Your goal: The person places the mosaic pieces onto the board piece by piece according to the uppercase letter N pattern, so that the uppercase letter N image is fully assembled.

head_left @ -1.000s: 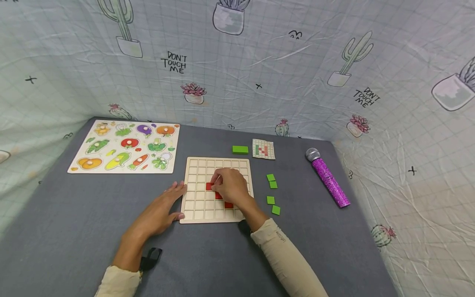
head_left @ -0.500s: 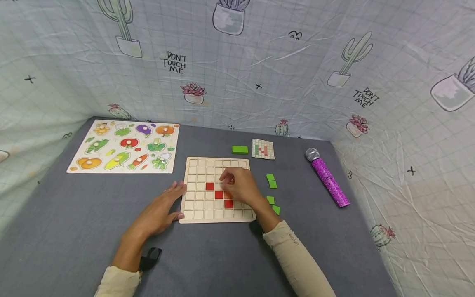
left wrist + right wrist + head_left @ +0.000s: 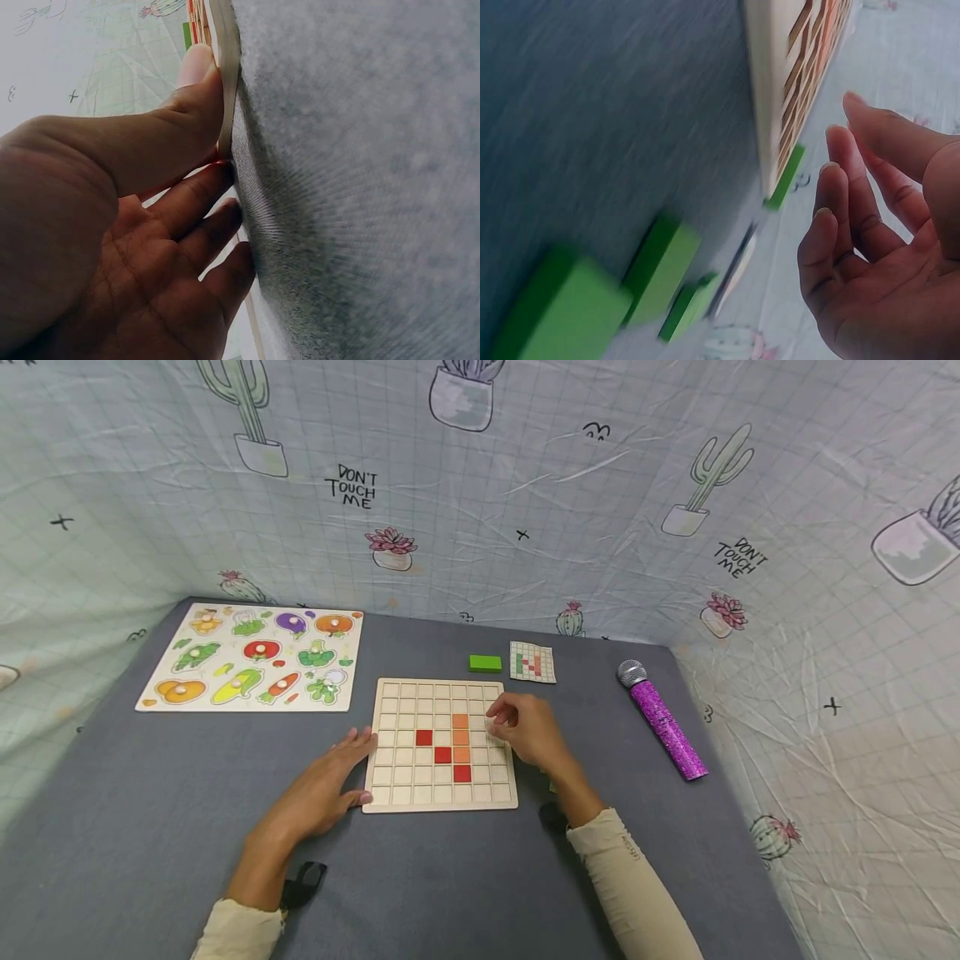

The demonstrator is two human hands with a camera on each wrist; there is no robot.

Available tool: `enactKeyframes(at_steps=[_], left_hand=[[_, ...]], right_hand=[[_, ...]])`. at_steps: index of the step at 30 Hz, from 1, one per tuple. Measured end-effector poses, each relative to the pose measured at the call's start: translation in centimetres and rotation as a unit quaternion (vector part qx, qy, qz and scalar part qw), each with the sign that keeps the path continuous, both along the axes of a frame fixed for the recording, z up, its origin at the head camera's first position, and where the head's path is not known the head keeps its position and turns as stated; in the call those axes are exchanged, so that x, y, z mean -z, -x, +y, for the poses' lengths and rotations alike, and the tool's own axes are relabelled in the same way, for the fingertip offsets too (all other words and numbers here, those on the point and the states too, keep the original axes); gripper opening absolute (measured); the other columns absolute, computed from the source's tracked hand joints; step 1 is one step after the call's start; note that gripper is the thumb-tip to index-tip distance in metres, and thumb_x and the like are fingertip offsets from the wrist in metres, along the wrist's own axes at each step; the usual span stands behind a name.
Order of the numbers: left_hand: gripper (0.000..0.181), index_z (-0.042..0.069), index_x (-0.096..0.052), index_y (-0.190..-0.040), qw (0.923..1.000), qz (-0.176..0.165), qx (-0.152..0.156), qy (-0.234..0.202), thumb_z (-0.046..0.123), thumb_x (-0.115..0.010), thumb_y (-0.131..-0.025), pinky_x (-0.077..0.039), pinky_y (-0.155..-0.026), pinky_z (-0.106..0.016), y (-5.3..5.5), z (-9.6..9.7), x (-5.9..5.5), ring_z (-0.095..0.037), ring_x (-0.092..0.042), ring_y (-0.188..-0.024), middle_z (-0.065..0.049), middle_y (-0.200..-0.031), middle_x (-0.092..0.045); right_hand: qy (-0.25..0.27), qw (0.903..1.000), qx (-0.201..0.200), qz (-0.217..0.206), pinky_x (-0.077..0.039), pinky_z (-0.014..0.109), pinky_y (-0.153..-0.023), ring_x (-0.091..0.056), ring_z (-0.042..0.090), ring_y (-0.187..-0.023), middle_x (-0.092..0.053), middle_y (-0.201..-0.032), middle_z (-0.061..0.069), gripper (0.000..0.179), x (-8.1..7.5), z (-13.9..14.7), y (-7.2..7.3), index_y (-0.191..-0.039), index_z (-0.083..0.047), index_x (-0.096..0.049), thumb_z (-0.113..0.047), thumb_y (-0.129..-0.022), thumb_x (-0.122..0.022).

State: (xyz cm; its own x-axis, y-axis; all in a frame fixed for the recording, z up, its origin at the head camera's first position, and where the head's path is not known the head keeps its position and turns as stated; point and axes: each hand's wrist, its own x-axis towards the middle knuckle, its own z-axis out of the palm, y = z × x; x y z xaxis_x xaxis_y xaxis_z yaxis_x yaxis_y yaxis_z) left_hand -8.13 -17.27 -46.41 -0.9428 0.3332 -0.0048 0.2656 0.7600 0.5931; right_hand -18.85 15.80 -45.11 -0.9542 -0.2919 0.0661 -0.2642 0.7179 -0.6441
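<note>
A wooden grid board (image 3: pixel 396 776) lies on the grey table, with red tiles (image 3: pixel 442 755) set in a diagonal and orange tiles (image 3: pixel 461 737) in a column. My left hand (image 3: pixel 318 789) rests at its left edge, fingertips and thumb touching the side; the left wrist view shows the thumb (image 3: pixel 196 71) against the rim. Over the board's right edge hovers my right hand (image 3: pixel 532 731), fingers loosely bent. Nothing shows between those fingers (image 3: pixel 870 225) in the right wrist view. Loose green tiles (image 3: pixel 664 266) lie beside the board, mostly hidden by the right hand in the head view.
Behind the board are a green block (image 3: pixel 485 663) and a small pattern card (image 3: pixel 532 662). A glittery purple microphone (image 3: pixel 667 727) lies at the right. The vegetable peg puzzle (image 3: pixel 225 643) occupies the back left. A printed cloth (image 3: pixel 465 485) hangs behind the table.
My right hand has moved right, from above the red tiles to the board's right edge. The orange column is now uncovered, while the green tiles became mostly hidden. My left hand stays put.
</note>
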Motion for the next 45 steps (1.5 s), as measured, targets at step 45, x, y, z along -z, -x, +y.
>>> enactKeyframes(at_steps=[45], left_hand=[[0.086,0.000,-0.041,-0.162,1.0000,-0.005,-0.006,0.000,0.004,-0.084,-0.088,-0.029,-0.125,-0.068,-0.1,0.0,0.1,-0.047,-0.029,-0.160,-0.021,-0.171,-0.035]], right_hand=[[-0.060,0.9974,0.040,0.002,-0.049,0.032,-0.075,-0.066,0.019,-0.080,-0.075,-0.090,0.009,0.021,1.3,8.6,2.9,-0.106,-0.009,-0.083,-0.003,-0.086,-0.086]])
